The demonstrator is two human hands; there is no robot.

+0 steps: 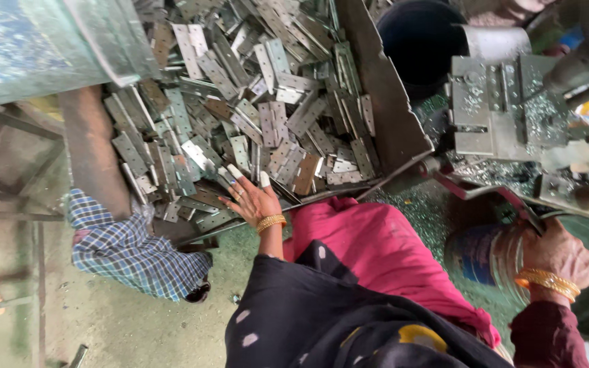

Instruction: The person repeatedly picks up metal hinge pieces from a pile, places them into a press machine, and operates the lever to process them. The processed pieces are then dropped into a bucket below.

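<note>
A heap of flat grey metal hinge plates point(253, 116) is piled loosely in an open tray point(383, 102), overlapping at every angle. Some plates are tinged with rust.

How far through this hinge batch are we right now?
Done: metal shavings litter the press fixture, so some pieces look worked, though no finished stack shows. In hand: the left hand reaches into the tray of hinge plates, fingers spread on the pieces; the right hand grips the press lever. Left: the tray remains heaped, so most of the pile seems to be waiting.
</note>
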